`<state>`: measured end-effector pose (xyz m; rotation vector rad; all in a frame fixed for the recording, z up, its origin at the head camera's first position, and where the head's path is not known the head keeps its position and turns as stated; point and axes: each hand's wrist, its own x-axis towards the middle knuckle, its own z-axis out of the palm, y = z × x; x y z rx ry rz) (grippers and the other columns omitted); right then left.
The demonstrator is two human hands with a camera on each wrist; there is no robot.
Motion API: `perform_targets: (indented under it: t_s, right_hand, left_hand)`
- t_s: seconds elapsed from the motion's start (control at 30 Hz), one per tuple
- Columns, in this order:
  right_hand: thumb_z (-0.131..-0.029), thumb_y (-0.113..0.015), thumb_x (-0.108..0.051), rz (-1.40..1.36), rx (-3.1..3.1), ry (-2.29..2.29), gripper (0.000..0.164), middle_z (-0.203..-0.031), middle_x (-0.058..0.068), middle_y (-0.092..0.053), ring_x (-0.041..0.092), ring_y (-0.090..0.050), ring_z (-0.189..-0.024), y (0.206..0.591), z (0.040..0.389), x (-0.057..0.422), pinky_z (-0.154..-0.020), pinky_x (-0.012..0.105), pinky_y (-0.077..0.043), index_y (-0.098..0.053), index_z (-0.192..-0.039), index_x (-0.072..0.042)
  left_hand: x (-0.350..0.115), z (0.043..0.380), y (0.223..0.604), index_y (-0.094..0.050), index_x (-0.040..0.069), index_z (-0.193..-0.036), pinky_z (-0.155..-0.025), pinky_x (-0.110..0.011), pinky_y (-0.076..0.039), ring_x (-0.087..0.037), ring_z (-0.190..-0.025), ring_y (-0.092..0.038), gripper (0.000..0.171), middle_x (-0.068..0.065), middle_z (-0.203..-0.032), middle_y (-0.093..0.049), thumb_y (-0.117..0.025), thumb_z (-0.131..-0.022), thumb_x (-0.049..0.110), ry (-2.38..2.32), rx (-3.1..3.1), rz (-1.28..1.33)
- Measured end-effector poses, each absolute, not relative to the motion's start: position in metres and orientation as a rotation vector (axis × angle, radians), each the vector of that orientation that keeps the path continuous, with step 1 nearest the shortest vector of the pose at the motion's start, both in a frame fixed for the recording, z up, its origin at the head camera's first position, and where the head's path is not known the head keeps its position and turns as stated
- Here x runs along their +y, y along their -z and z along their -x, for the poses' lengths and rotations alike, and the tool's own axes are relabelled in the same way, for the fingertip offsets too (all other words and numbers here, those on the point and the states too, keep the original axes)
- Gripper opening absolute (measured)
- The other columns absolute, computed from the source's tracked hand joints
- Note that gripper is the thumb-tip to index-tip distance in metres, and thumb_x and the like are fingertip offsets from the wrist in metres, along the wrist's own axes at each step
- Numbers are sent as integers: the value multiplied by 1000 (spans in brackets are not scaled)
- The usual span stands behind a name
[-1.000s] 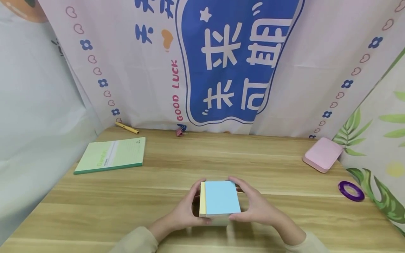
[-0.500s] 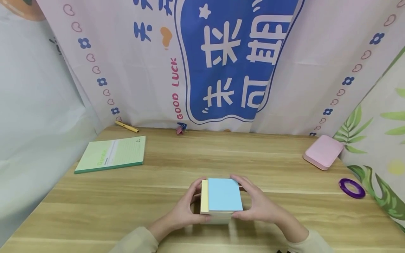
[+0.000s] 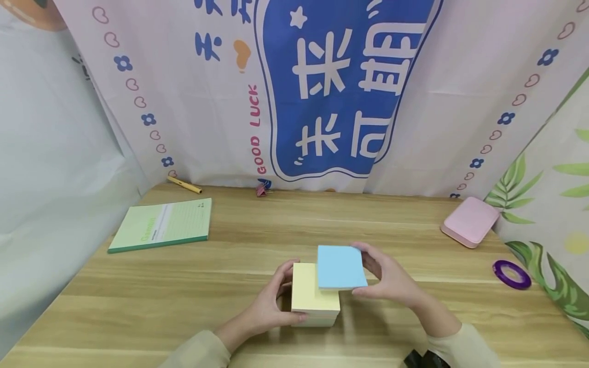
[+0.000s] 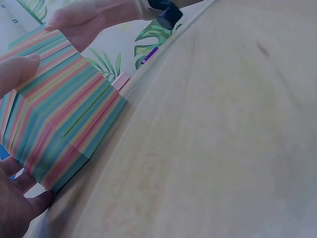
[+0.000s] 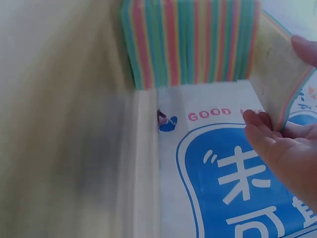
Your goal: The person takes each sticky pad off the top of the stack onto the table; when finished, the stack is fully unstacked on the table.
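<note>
A tall block of sticky notes [image 3: 313,301] with a pale yellow top stands near the front middle of the table. Its sides show pink, yellow, green and blue stripes in both wrist views. My left hand [image 3: 271,306] grips the block from the left, thumb on the near side and fingers round the far side. A thin sticky note pad [image 3: 341,267] with a light blue top is pinched at its right side by my right hand [image 3: 391,278]. That pad sits above and to the right, overlapping the block's top right corner; its pale underside shows in the right wrist view.
A green notebook [image 3: 161,225] lies at the left, with a yellow pen [image 3: 184,185] behind it. Pink and blue binder clips [image 3: 262,189] sit at the back edge by the curtain. A pink case [image 3: 470,222] and a purple tape roll [image 3: 512,274] lie at the right.
My right hand has lifted the blue-topped pad off the block and shifted it right and away from me, baring the yellow top. The left hand holds its place.
</note>
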<state>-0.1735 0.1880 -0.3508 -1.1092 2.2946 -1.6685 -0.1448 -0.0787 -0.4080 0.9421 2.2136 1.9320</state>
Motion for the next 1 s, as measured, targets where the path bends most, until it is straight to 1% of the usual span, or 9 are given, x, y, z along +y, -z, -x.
perform_targets:
  t_s: [0.1, 0.17, 0.3, 0.33, 0.53, 0.63, 0.8, 0.87, 1.0]
  right_hand:
    - [-69, -70, -1, 968, 2222, 1755, 80, -130, 26, -27, 30, -29, -119, 342, 188, 189, -91, 23, -30, -20, -130, 10]
    - [-69, -68, 4, 872, 2165, 1833, 80, -131, 28, -25, 30, -29, -119, 337, 201, 188, -90, 24, -32, -17, -130, 11]
    - [-69, -63, 11, 726, 2122, 1929, 79, -126, 29, -30, 29, -37, -113, 329, 229, 181, -84, 26, -39, -15, -131, 9]
    - [-69, -62, 12, 696, 2132, 1929, 79, -126, 27, -31, 27, -37, -113, 328, 235, 178, -83, 26, -40, -14, -132, 7]
    - [-71, -60, 12, 592, 2152, 1912, 81, -124, 24, -36, 28, -41, -108, 325, 267, 157, -78, 29, -43, -11, -135, 0]
    - [-72, -58, 13, 587, 2123, 1916, 80, -125, 24, -34, 31, -41, -107, 331, 283, 144, -79, 31, -43, -10, -134, 1]
    - [-72, -55, 16, 542, 2087, 1898, 80, -131, 23, -22, 34, -37, -112, 348, 312, 124, -84, 35, -39, -7, -134, 4]
    - [-71, -55, 16, 500, 2087, 1886, 81, -133, 22, -20, 34, -35, -113, 357, 323, 118, -85, 35, -38, -6, -135, 4]
    - [-69, -55, 17, 454, 2093, 1877, 79, -132, 22, -20, 36, -36, -112, 374, 341, 107, -85, 36, -39, -11, -133, 5]
  left_hand:
    - [-79, 141, 399, -22, 10, -132, -88, -45, -32, -30, -104, -41, 88, -9, -117, -41, -75, -61, 2, -1939, 2204, -920]
    - [-79, 139, 395, -22, 8, -131, -89, -45, -32, -30, -104, -41, 87, -9, -117, -41, -74, -61, 1, -1936, 2203, -902]
    - [-80, 137, 391, -23, 7, -131, -88, -45, -32, -30, -103, -42, 87, -9, -115, -42, -74, -61, 1, -1929, 2208, -887]
    - [-80, 137, 391, -23, 7, -131, -88, -45, -32, -30, -103, -42, 87, -9, -115, -42, -74, -61, 1, -1924, 2212, -888]
    - [-80, 138, 394, -22, 9, -132, -89, -44, -32, -28, -105, -40, 88, -8, -115, -42, -75, -62, 3, -1910, 2211, -920]
    - [-81, 140, 401, -21, 12, -133, -89, -43, -32, -28, -105, -41, 89, -8, -116, -42, -75, -62, 4, -1916, 2217, -940]
    - [-82, 145, 415, -21, 20, -133, -90, -42, -32, -26, -106, -41, 91, -6, -118, -41, -76, -62, 12, -1908, 2220, -921]
    - [-82, 146, 419, -20, 22, -133, -91, -43, -31, -25, -107, -41, 91, -5, -119, -40, -77, -63, 15, -1907, 2209, -910]
    - [-83, 147, 419, -20, 23, -133, -91, -44, -30, -25, -107, -40, 91, -4, -119, -41, -77, -63, 17, -1905, 2207, -913]
